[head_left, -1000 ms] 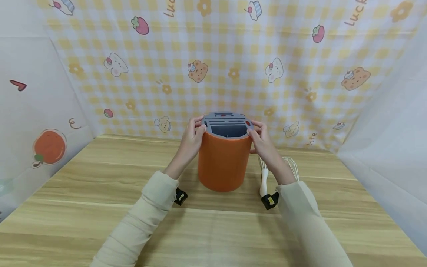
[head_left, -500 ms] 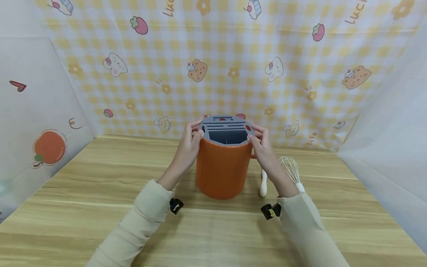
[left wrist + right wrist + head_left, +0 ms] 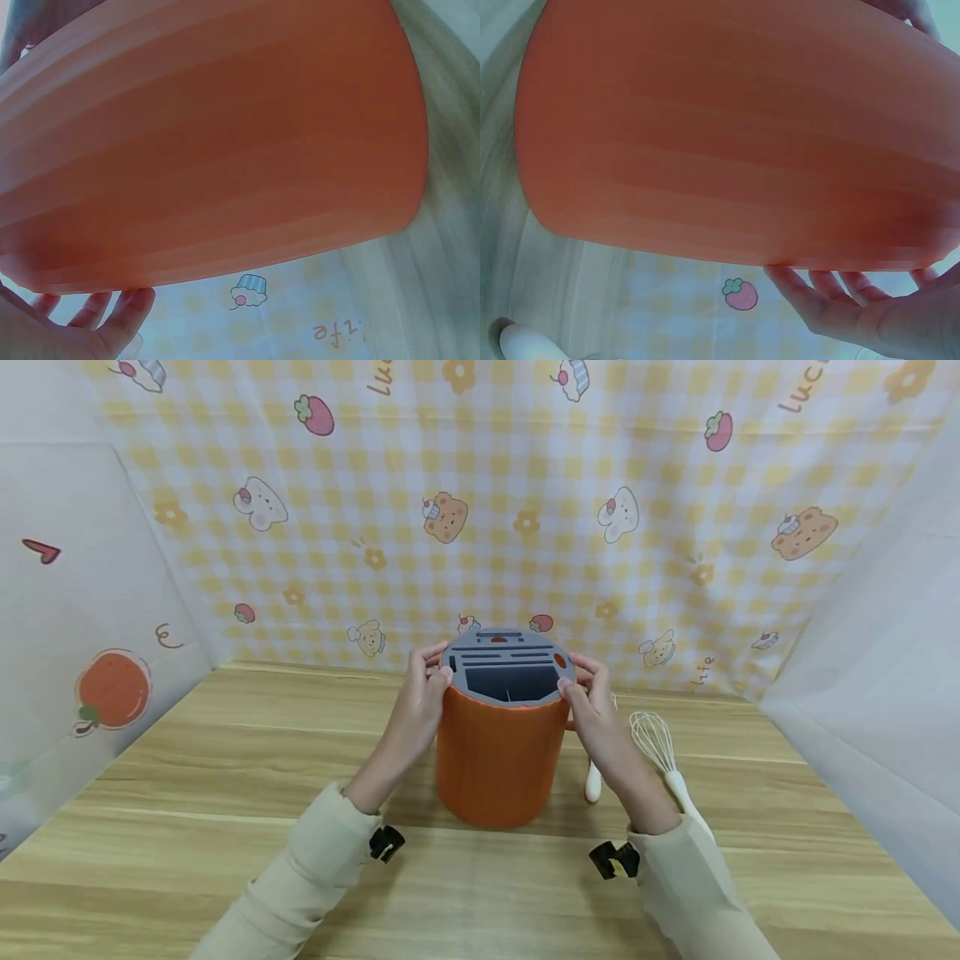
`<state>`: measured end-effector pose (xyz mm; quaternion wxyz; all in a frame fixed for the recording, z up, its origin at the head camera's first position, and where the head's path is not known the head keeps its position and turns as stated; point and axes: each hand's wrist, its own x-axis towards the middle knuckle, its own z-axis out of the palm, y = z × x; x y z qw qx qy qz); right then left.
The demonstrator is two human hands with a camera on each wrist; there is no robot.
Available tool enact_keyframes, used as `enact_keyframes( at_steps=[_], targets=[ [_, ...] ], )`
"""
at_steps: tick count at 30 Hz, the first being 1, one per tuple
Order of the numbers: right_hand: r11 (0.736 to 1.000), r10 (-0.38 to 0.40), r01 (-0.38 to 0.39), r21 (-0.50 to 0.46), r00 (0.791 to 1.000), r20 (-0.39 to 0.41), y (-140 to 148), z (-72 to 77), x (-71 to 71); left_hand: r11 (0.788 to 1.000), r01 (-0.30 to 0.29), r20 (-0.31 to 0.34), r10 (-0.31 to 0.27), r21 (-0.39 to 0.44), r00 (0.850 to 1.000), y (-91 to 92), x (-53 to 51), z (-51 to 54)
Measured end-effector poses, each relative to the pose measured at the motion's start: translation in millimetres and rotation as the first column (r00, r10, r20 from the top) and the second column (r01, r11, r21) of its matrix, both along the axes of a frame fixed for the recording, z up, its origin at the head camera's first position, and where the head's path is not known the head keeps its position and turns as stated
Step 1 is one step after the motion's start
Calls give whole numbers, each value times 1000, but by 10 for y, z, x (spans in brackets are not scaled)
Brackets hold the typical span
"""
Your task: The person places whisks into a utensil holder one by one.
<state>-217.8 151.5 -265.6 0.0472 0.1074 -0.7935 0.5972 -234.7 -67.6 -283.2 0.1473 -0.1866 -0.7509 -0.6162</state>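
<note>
A large orange knife holder (image 3: 501,760) with a grey slotted top (image 3: 517,653) stands upright at the middle of the table in the head view. The top has several narrow slots and one wide dark opening at the front. My left hand (image 3: 416,710) grips its rim on the left, thumb at the top edge and fingers around the outer side. On the opposite side my right hand (image 3: 597,714) holds the rim the same way. In both wrist views the orange wall (image 3: 225,150) fills most of the picture, with fingertips (image 3: 795,285) touching it.
Right of the holder lies a white whisk (image 3: 654,739), its handle partly behind my right forearm. Closer in is another white handle (image 3: 593,783), its upper part mostly hidden by my right hand. A yellow checked cloth (image 3: 495,560) hangs behind the wooden table (image 3: 225,777).
Both hands have brought the knife holder toward me and slightly left, keeping their grip on its rim. More of the whisk on the right now shows.
</note>
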Motion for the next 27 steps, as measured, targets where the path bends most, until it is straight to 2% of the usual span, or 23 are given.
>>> enact_keyframes(
  at_steps=[5,11,18,23,27],
  targets=[
    [1000,-14,14,9,1000,2,-14,1,88,1000,7,2,-7,-8,1000,-8,65,-11],
    [999,-30,30,13,1000,-5,-21,-5,170,998,-33,-3,33,-54,999,-9,156,-19],
    [1000,5,-5,10,1000,-2,-34,-24,238,993,-72,-4,72,-92,997,-49,255,-16],
    [1000,18,-18,-2,1000,-10,-43,-29,279,993,-70,-24,68,-99,997,-94,302,15],
    [1000,18,-18,5,1000,-18,-42,-31,295,994,-61,-18,60,-90,998,-120,300,50]
  ],
)
